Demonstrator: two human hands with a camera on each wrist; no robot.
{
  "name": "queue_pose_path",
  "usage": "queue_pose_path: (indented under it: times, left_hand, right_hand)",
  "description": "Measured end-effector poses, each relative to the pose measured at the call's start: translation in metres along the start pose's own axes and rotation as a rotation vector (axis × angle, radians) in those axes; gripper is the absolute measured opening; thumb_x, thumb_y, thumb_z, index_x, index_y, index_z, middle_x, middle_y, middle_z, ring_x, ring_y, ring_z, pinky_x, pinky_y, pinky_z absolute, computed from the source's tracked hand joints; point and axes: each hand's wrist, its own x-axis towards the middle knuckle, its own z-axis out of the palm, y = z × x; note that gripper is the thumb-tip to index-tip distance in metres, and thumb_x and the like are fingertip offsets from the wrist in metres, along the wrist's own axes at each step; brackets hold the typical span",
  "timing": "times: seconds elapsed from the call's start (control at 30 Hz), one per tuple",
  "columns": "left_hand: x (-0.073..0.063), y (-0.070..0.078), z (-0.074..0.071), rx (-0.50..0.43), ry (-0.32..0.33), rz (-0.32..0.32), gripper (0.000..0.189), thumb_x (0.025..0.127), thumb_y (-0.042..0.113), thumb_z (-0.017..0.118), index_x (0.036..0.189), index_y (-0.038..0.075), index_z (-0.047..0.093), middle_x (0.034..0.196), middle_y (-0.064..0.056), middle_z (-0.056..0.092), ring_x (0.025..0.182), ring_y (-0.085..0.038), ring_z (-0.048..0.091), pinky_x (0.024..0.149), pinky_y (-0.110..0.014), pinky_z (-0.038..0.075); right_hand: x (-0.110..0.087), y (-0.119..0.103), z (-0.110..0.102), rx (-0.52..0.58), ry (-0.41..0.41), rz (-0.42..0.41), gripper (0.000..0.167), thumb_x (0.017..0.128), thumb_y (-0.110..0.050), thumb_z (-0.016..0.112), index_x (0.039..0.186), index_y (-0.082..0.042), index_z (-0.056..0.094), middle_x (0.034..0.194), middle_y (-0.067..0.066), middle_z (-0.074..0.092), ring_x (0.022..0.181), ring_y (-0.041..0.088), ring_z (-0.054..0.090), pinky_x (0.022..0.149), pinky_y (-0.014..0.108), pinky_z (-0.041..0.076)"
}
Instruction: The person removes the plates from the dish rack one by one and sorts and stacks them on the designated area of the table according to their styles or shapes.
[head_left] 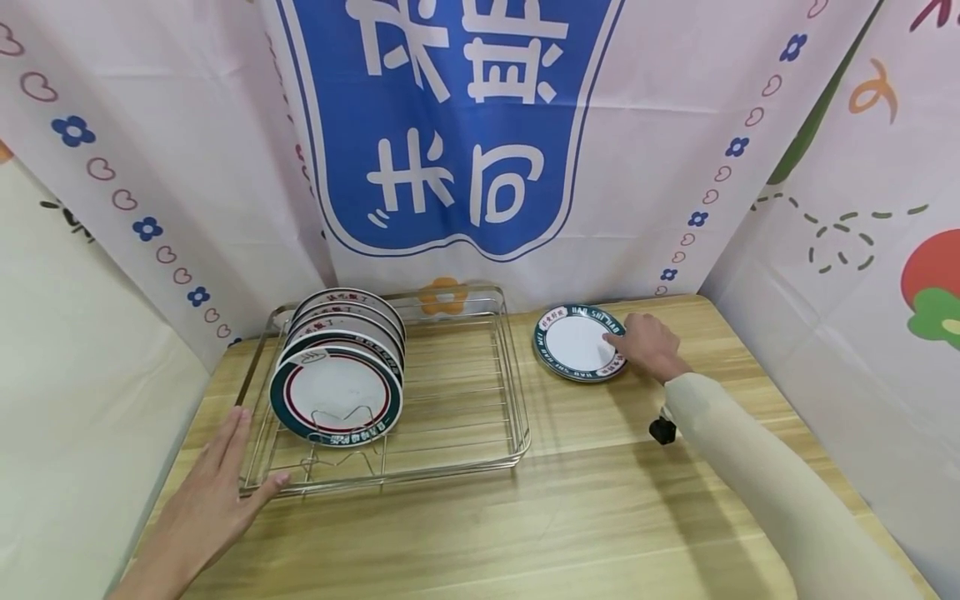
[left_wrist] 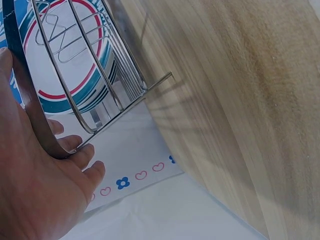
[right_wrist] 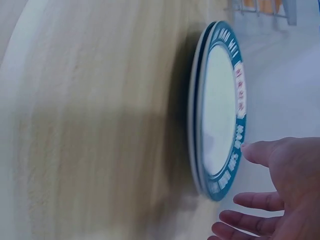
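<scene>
A wire dish rack [head_left: 450, 475] stands at the left of the wooden table. Several plates lean upright in its left part, the front plate [head_left: 337, 396] with a green rim and a red ring. My left hand [head_left: 206, 492] rests at the rack's front left corner, thumb spread from the fingers; its palm lies along the metal band [left_wrist: 37, 110]. On the right, two stacked white plates [head_left: 573, 343] with green lettered rims lie flat. Over their right edge reaches my right hand [head_left: 651, 343], its thumb at the top plate's rim [right_wrist: 239, 135], the loosely extended fingers beside the stack.
Printed cloth walls [head_left: 622, 167] enclose the table [head_left: 480, 542] at the back and both sides. A small black object [head_left: 662, 430] shows by the right sleeve's cuff. The rack's right part shows bare wires, and wood lies between rack and plate stack.
</scene>
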Motion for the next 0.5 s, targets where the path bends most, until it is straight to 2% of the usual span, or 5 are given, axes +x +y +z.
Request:
queue_pose_path:
  times: [0.1, 0.17, 0.33, 0.43, 0.5]
  left_hand:
    - [0.000, 0.000, 0.000, 0.000, -0.004, -0.006, 0.102, 0.103, 0.048, 0.066, 0.171, 0.012, 0.000, 0.177, -0.021, 0.003, 0.155, -0.057, 0.020, 0.123, -0.072, 0.018]
    - [-0.001, 0.001, -0.001, -0.002, -0.007, -0.008, 0.102, 0.103, 0.047, 0.066, 0.171, 0.012, -0.001, 0.178, -0.019, 0.000, 0.155, -0.057, 0.019, 0.124, -0.072, 0.017]
    - [0.000, 0.001, 0.000, 0.001, -0.002, 0.001, 0.102, 0.103, 0.047, 0.066, 0.171, 0.011, 0.000, 0.177, -0.020, 0.001, 0.155, -0.056, 0.018, 0.127, -0.067, 0.012]
    - [-0.001, 0.001, 0.000, 0.002, 0.000, 0.006, 0.101, 0.103, 0.047, 0.066, 0.171, 0.010, 0.000, 0.177, -0.021, 0.002, 0.155, -0.057, 0.018, 0.129, -0.063, 0.009]
    - [-0.001, 0.001, 0.000, 0.002, -0.003, 0.007, 0.101, 0.104, 0.047, 0.065, 0.171, 0.009, 0.000, 0.177, -0.021, 0.002, 0.156, -0.056, 0.017, 0.130, -0.061, 0.007]
  right_hand:
    - [-0.003, -0.010, -0.004, -0.008, 0.029, -0.048, 0.048, 0.103, -0.051, 0.063, 0.083, -0.008, 0.059, 0.088, 0.012, 0.062, 0.077, 0.026, 0.058, 0.062, 0.034, 0.044]
    - [-0.006, -0.019, -0.008, -0.013, 0.041, -0.073, 0.047, 0.103, -0.051, 0.064, 0.092, -0.006, 0.064, 0.095, 0.014, 0.065, 0.081, 0.028, 0.059, 0.063, 0.035, 0.045]
    - [-0.015, -0.048, -0.020, -0.028, 0.079, -0.153, 0.055, 0.101, -0.052, 0.067, 0.128, -0.004, 0.070, 0.114, 0.018, 0.071, 0.089, 0.031, 0.063, 0.062, 0.038, 0.049]
    - [-0.021, -0.066, -0.027, -0.014, 0.107, -0.207, 0.054, 0.100, -0.051, 0.069, 0.129, -0.005, 0.070, 0.115, 0.018, 0.073, 0.089, 0.032, 0.065, 0.062, 0.042, 0.052]
    - [-0.025, -0.077, -0.032, -0.006, 0.122, -0.243, 0.054, 0.099, -0.051, 0.069, 0.126, -0.004, 0.071, 0.115, 0.018, 0.074, 0.093, 0.035, 0.069, 0.067, 0.048, 0.057]
